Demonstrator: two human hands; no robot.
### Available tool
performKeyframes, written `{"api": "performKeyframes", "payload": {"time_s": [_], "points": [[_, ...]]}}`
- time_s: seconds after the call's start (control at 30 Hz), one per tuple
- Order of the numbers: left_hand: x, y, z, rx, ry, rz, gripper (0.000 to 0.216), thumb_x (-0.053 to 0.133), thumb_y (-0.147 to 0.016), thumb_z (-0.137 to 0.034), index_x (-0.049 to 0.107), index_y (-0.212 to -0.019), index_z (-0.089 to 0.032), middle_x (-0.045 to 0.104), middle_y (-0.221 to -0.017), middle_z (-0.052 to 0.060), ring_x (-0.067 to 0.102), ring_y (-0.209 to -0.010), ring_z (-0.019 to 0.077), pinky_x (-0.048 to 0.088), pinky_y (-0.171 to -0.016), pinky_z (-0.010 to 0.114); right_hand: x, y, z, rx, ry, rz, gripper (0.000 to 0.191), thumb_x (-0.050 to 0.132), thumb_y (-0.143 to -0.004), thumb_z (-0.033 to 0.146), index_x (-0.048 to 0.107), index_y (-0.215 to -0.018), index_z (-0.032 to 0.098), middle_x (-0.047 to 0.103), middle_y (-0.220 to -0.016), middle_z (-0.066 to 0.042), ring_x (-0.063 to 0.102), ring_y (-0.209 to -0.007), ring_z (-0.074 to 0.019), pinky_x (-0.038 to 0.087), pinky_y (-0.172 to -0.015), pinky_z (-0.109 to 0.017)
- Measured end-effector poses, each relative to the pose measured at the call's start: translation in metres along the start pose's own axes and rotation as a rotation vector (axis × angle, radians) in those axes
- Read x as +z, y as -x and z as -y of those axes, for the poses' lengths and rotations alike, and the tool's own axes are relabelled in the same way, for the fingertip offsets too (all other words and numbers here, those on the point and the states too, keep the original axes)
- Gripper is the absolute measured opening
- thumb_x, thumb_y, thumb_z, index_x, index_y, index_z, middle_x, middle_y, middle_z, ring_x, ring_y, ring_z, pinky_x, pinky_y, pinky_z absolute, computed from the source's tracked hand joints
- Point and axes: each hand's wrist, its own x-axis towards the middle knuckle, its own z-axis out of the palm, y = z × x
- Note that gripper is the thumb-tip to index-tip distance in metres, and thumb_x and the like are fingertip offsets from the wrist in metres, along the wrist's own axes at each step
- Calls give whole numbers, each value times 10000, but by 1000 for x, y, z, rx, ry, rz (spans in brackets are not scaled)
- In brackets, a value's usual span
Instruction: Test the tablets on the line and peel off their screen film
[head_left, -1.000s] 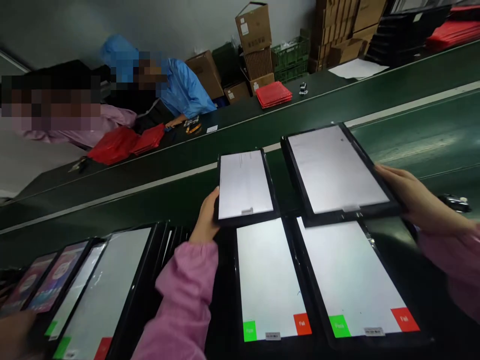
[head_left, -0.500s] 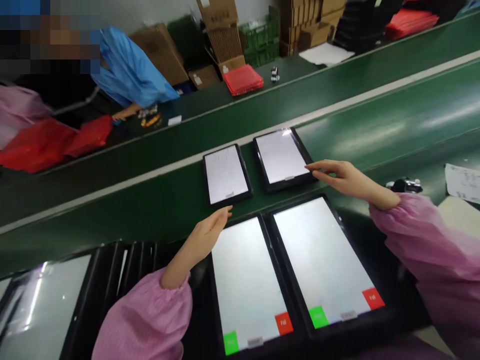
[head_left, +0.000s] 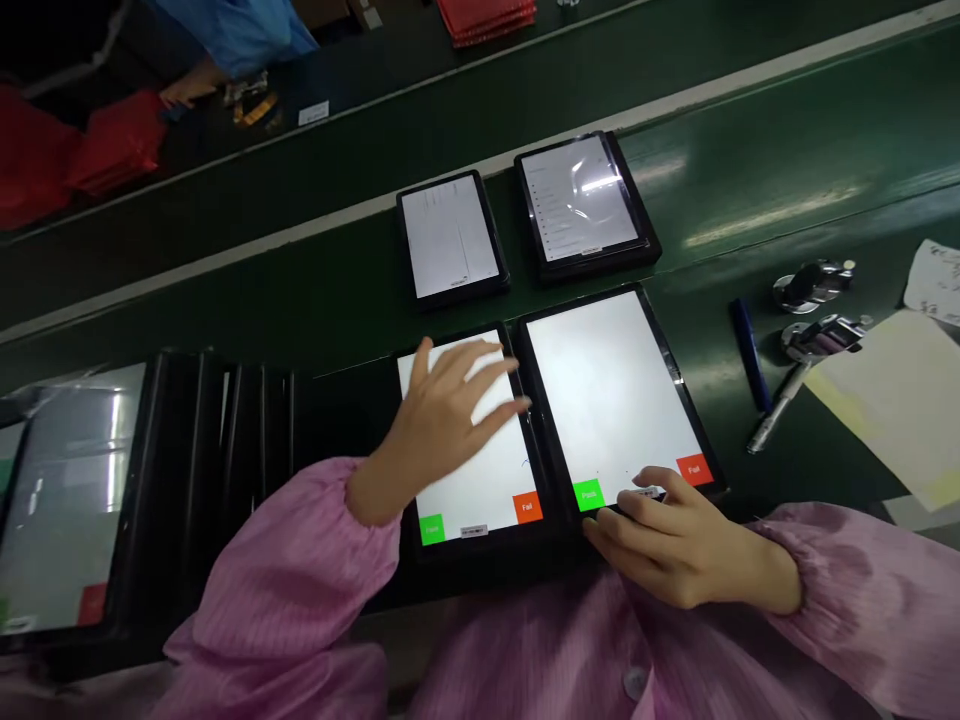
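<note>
Two large tablets lie side by side at the near edge, each with a white screen and green and red buttons. My left hand (head_left: 450, 415) hovers open with fingers spread over the left tablet (head_left: 480, 490). My right hand (head_left: 667, 535) rests at the bottom edge of the right tablet (head_left: 607, 385), fingertips by its green button, holding nothing. Two smaller tablets lie farther off on the green belt, the left small tablet (head_left: 450, 237) and the right small tablet (head_left: 581, 200), both lit.
A black slotted rack (head_left: 217, 420) with another lit tablet (head_left: 60, 500) stands at the left. A blue pen (head_left: 748, 350), metal tools (head_left: 814, 285) and papers (head_left: 900, 395) lie at the right. Across the belt are red bags (head_left: 82, 150) and another person's hand (head_left: 180, 92).
Both hands have pulled back from the two small tablets, which stay on the belt, and come down onto the two near tablets. The view has tilted downward.
</note>
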Motion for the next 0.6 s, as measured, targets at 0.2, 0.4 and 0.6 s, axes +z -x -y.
{"api": "performKeyframes", "payload": {"time_s": [0.2, 0.4, 0.6], "points": [[1, 41, -50, 330, 190, 169, 412, 695, -983, -576, 728, -1138, -196, 756, -1012, 58, 710, -916, 206, 449, -1128, 460, 0, -7, -7, -75, 52, 25, 461, 497, -942, 8, 809, -827, 328, 794, -910, 91, 700, -741, -126, 598, -613, -303], [24, -37, -49, 343, 143, 130, 206, 643, -1020, -308, 699, -847, -211, 719, -866, 26, 675, -898, 226, 477, -920, 429, -31, -1, -34, 159, 66, -156, 268, 590, -988, 106, 748, -943, 319, 738, -752, 46, 626, -569, -156, 492, -568, -390], [7, -123, 13, -279, 281, -119, 128, 736, -937, -255, 665, -855, -187, 693, -868, 15, 687, -908, 220, 557, -942, 428, -50, 59, -35, 768, -100, -277, 406, 715, -969, 243, 664, -1318, 445, 680, -902, -30, 679, -769, -267, 562, -620, -445]]}}
